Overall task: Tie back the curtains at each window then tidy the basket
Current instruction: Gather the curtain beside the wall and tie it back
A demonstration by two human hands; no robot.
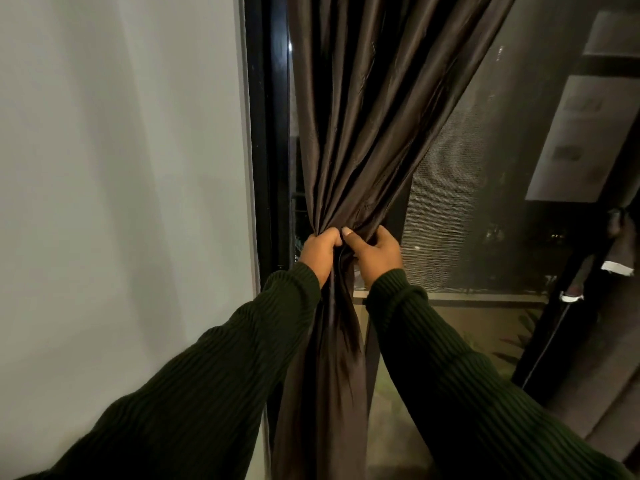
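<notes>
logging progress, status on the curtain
Left hand and right hand both in a closed grip on the bunched curtain. No tie visible on it. Nothing in the way.

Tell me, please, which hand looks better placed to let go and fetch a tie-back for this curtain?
Probably the right hand: it sits on the open window side with a looser hold, while the left hand is fisted around the gathered curtain beside the wall.

The curtain (349,133) is dark glossy brown. My ribbed sleeves (214,386) are dark green. The wall (114,168) is pale grey.
</notes>
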